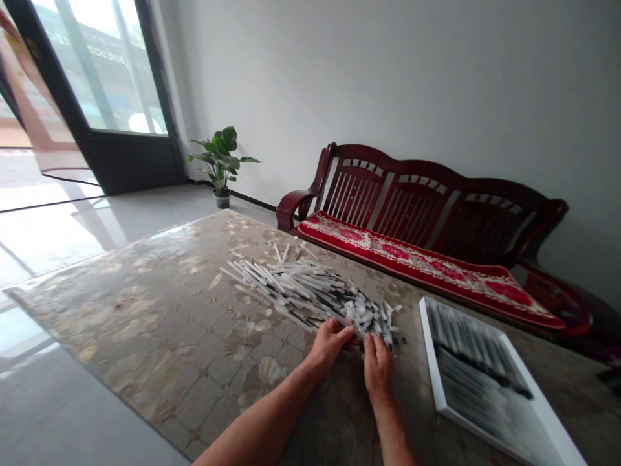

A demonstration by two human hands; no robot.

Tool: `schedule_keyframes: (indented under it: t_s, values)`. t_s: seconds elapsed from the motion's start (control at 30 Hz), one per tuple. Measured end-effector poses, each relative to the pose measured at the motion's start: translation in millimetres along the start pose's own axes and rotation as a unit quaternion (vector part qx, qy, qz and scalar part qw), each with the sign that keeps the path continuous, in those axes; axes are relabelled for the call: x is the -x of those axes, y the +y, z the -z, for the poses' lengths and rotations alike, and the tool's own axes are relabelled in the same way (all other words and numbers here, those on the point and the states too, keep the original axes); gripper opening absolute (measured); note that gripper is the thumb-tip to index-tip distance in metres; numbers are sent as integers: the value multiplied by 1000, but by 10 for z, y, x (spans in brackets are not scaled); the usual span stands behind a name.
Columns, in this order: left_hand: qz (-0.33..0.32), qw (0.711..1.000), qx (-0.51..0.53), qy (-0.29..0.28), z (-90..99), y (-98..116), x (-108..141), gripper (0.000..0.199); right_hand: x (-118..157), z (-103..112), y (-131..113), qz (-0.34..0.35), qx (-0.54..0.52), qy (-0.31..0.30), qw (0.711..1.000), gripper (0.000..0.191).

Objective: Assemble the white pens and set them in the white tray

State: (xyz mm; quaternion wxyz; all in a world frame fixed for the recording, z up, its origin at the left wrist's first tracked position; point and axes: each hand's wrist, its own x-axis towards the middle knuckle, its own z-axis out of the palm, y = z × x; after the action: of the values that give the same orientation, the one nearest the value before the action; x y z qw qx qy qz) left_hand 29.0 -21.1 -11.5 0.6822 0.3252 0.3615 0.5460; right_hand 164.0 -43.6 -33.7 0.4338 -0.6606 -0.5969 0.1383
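My left hand (328,346) is closed at the near right side of a heap of thin white sticks (286,285), which look like pen barrels. Close beside it, my right hand (380,364) has its thumb and fingers pressed together. Whatever lies between the fingertips of either hand is too small and hidden to name. Just beyond both hands are many short whitish pieces (361,310), like caps, mixed with dark bits. To the right of my right hand lies a shallow white box (439,388) with rows of slim dark-and-clear sticks (475,343) inside, pens by their look.
A table (160,349) with a patterned, glossy cover carries everything. Behind it stands a dark red wooden bench (427,194) with a red floral seat cover (412,262). A potted plant (222,162) is by the wall, near a dark-framed glass door (130,155) at left.
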Motion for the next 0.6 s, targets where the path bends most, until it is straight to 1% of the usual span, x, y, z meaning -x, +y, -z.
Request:
schedule_keyframes:
  t_s: [0.07, 0.2, 0.3, 0.37, 0.47, 0.53, 0.6]
  values:
    - [-4, 1000, -2, 2, -3, -2, 2, 39, -2, 1, 4, -3, 3, 0, 1000, 51]
    - [-7, 1000, -5, 4, -2, -2, 3, 39, -8, -1, 2, 37, -4, 14, 999, 48]
    - [-6, 1000, 2, -12, 0, -10, 3, 40, -10, -10, 9, 27, 6, 4, 1000, 52]
    - [-7, 1000, 2, -10, 1, -18, -4, 40, -11, -12, 15, 18, 6, 5, 1000, 56]
    - [-12, 1000, -1, 5, 6, -26, -15, 41, -10, -6, 11, 30, 2, 15, 999, 54]
    - [-15, 1000, 1, 2, 10, -27, -14, 42, -9, -3, 5, 37, 4, 14, 999, 53]
    - [-17, 1000, 5, -9, 11, -27, -6, 42, -9, -5, 5, 30, 6, 14, 999, 54]
